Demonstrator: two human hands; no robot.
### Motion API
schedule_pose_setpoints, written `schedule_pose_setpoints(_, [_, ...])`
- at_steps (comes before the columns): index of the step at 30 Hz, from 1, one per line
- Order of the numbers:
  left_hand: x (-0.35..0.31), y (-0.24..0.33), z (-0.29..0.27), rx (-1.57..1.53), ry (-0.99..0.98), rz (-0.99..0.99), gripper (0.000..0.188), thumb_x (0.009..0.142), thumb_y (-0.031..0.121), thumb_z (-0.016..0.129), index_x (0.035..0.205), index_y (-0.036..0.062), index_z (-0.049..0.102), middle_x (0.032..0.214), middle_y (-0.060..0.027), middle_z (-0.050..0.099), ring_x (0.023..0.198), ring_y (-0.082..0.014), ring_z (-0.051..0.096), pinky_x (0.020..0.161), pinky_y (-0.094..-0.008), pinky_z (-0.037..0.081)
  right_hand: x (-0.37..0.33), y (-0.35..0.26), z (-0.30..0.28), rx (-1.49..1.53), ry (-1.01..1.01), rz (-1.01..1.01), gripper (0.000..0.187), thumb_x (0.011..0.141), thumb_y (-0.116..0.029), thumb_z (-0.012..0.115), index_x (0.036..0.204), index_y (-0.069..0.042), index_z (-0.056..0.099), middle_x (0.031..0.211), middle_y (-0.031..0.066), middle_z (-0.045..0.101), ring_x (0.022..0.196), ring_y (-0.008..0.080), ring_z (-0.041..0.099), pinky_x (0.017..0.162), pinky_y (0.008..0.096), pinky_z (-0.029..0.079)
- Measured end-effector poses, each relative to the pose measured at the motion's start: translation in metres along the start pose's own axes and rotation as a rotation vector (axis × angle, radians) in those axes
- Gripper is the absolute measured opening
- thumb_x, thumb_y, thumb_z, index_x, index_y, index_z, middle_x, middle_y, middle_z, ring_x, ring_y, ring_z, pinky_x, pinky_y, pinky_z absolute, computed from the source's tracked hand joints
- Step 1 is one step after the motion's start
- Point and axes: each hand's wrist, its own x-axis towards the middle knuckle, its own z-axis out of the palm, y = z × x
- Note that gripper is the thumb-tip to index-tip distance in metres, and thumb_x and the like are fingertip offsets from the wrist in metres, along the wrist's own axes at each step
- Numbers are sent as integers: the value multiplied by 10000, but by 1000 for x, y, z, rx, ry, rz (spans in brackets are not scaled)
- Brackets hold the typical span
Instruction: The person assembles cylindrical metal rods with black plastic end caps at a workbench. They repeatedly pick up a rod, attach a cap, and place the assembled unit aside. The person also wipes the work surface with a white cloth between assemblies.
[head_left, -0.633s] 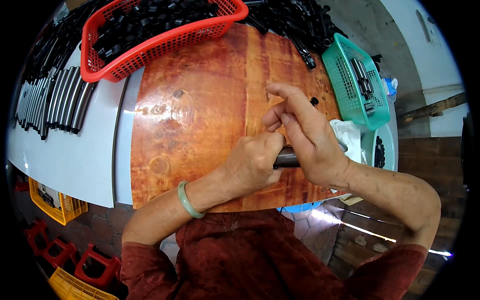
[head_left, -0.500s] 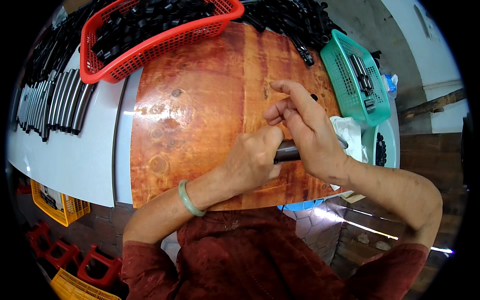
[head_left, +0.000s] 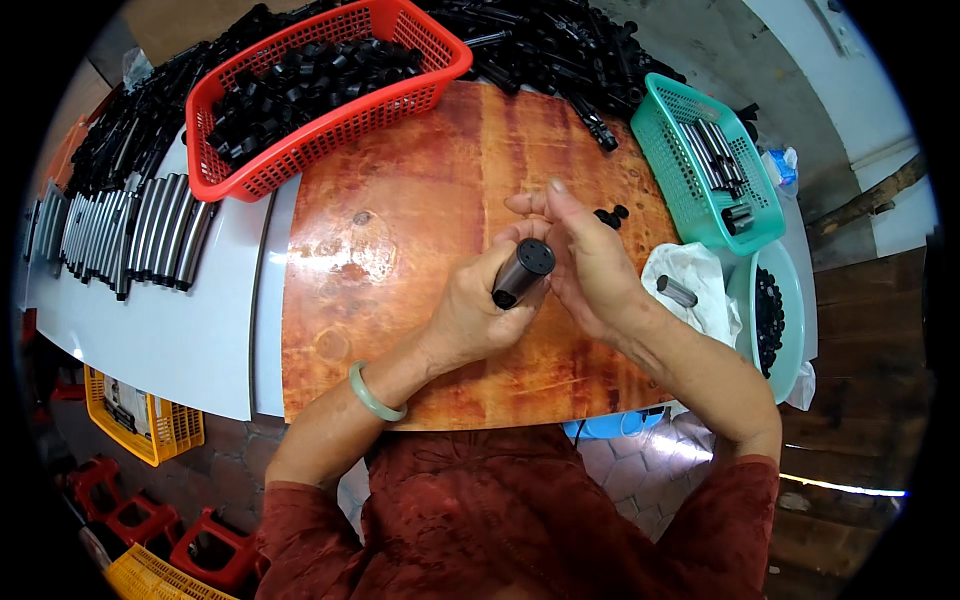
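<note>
My left hand [head_left: 470, 312], with a pale green bangle on its wrist, is closed round a short dark cylinder [head_left: 525, 268]. The cylinder stands tilted, its black capped end with small holes facing up. Just to the right is my right hand [head_left: 596, 268], its fingers stretched out and palm turned toward the cylinder. Some of its fingertips lie behind the left hand, and I cannot tell whether they touch. Several small black caps [head_left: 611, 216] lie past the right hand. A short grey metal tube [head_left: 677, 291] rests on a white cloth [head_left: 712, 300] beside my right forearm.
A red basket [head_left: 330, 150] of black rings stands at the back left of the wooden board [head_left: 400, 200]. Silver tubes [head_left: 168, 230] lie left, and black parts [head_left: 560, 60] are heaped behind. At right are a green basket [head_left: 690, 215] holding tubes and a bowl [head_left: 795, 330] of black pieces.
The cylinder has turned from lying sideways to showing its capped end upward. My right hand has moved left, uncovering the metal tube on the cloth and more black caps. The view has shifted slightly.
</note>
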Motion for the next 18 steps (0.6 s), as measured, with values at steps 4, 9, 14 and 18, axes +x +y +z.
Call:
schedule_pose_setpoints(4, [1,3,-6,-57,-110,-128,408,788,-61,564,1191,-67,502,1094,-121,612,980,-161,598,855,-275,477,5,5,-12,35,-104,-25,427,978,-407,373,1143,-30,485,922,66,598,844,137,580,778,296,470])
schedule_pose_setpoints(9, [0,0,-1,-103,-11,-6,348,790,-29,597,1134,-46,546,938,-63,621,787,-81,546,696,-234,468,7,13,-16,37,-132,-100,387,992,-340,371,1091,3,519,930,62,586,847,125,572,759,293,483])
schedule_pose_setpoints(14, [-2,8,-7,-139,-70,-164,376,769,-30,601,1140,-45,544,879,-26,606,744,-60,516,671,-235,460,3,8,-16,-68,-154,-179,356,986,-310,399,1101,7,515,907,55,578,828,117,557,751,278,469])
schedule_pose_setpoints(18, [-3,7,-12,-36,-111,-188,287,749,-12,619,1030,-30,564,777,-5,564,676,-66,486,625,-245,449,4,-5,-16,-266,-156,-336,330,970,-293,441,1091,4,524,903,33,572,824,102,541,740,265,460])
